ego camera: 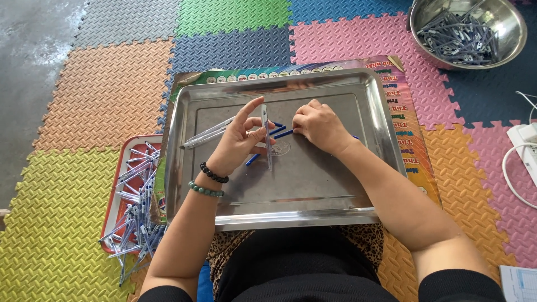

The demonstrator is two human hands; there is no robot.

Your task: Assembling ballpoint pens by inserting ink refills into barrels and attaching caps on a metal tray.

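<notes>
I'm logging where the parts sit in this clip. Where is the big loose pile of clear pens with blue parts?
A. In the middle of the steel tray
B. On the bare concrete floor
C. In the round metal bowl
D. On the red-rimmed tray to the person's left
D: the pile of clear pens lies on the red-rimmed tray on the person's left, beside the steel tray.

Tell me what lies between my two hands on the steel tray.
In the head view, a clear pen barrel held by the left hand, then small blue pen parts by the right hand.
</notes>
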